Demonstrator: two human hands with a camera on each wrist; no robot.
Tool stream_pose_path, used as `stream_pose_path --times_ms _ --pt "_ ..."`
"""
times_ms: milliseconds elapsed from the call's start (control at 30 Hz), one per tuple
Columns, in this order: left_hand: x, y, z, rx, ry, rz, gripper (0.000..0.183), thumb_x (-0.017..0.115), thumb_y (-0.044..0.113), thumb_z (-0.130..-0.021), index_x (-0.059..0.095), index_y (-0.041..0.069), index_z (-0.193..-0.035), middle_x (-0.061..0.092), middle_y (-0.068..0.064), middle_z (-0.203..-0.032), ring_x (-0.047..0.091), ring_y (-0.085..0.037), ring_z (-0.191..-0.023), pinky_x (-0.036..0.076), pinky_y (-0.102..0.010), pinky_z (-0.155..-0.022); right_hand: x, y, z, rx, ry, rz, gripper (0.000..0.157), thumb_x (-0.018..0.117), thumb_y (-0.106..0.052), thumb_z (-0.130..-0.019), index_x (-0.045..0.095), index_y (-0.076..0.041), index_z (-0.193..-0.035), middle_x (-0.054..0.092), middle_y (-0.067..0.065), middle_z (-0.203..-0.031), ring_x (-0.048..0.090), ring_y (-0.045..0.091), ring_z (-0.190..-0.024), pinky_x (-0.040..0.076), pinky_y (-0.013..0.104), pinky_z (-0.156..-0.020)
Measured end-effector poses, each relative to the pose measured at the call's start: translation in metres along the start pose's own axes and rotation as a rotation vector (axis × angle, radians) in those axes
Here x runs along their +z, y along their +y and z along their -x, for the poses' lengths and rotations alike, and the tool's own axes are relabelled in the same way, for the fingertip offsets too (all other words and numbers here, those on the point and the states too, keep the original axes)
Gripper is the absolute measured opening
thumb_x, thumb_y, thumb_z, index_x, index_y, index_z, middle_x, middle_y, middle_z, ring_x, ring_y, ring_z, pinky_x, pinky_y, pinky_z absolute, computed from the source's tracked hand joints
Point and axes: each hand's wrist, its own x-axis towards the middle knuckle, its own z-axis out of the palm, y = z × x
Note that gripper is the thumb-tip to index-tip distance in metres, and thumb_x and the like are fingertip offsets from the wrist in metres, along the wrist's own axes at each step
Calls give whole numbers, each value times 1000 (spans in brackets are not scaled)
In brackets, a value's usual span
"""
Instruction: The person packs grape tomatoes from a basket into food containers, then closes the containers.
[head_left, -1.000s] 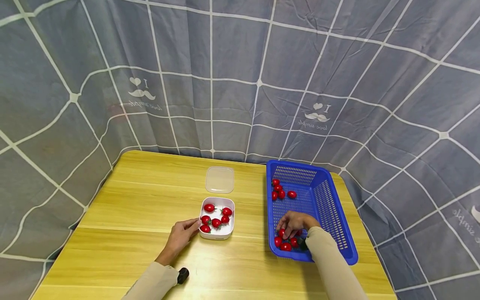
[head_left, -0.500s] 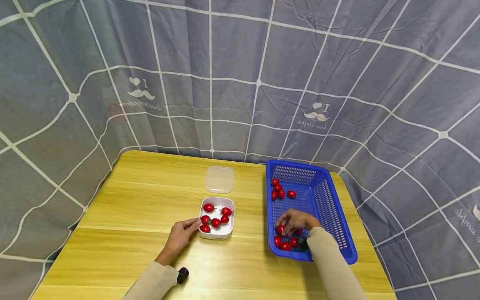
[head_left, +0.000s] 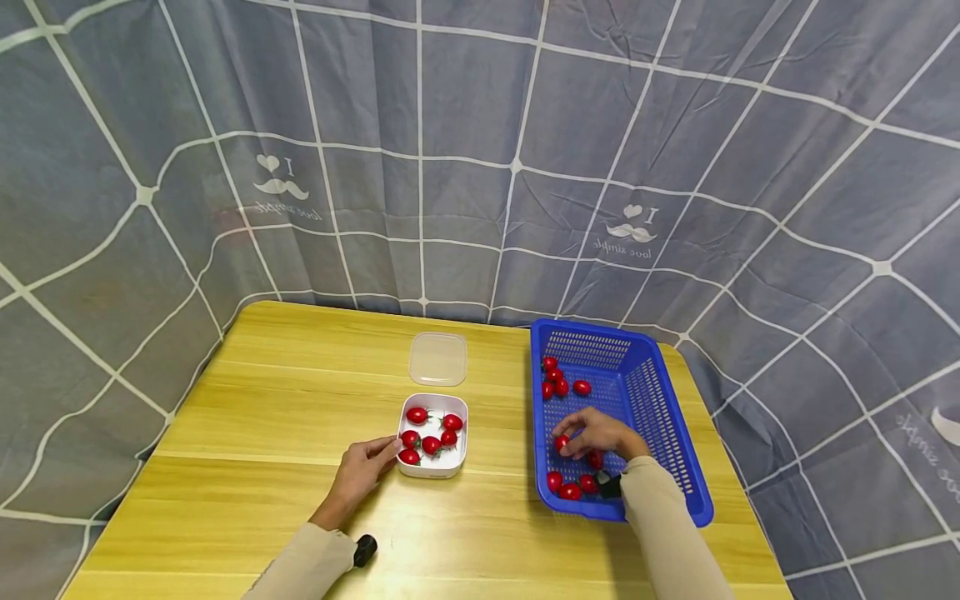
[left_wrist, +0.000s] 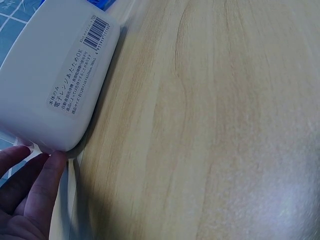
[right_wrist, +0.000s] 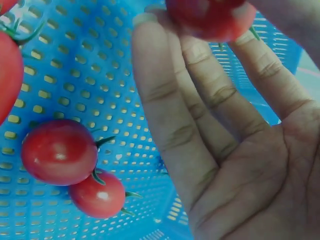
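My right hand [head_left: 596, 433] pinches a cherry tomato [head_left: 562, 444] between thumb and fingertips, over the near half of the blue basket [head_left: 539, 450]. In the right wrist view, this held tomato [right_wrist: 212, 17] shows at the top, partly cut off. More tomatoes [right_wrist: 60, 152] with green stems lie on the basket floor below. My left hand [head_left: 362, 475] touches the left wall of a white square container [head_left: 435, 472], its fingertips against the outside near a lower corner of the container [left_wrist: 60, 65] in the left wrist view. Several cherry tomatoes [head_left: 431, 446] lie inside the container.
A translucent lid [head_left: 438, 359] lies flat on the wooden table [head_left: 300, 400] behind the container. Several more tomatoes [head_left: 555, 377] sit in the basket's far left corner. A grey checked curtain [head_left: 465, 200] hangs around the table's back and sides.
My right hand has lifted the pinched tomato from the group at the basket's near end and moved slightly away from me. The left hand and the container have stayed in place.
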Motion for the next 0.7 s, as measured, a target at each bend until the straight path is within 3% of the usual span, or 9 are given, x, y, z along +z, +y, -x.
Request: stream_pose_path --times_ms 333,700 --pt "0 0 0 0 5 -29 40 60 21 -97 61 -9 -124 62 -22 -123 63 -22 -107 54 -24 -88 2 -8 8 -73 127 -34 43 72 -7 -84 58 15 -118 66 11 -94 67 42 -83 60 45 -76" --pt "0 -1 0 1 11 -38 41 61 22 -97 61 -9 -123 62 -22 -122 63 -20 -105 54 -24 -88 10 -24 16 -106 242 -109 44 74 -9 -84 58 12 -120 65 15 -99 68 36 -85 55 56 -85"
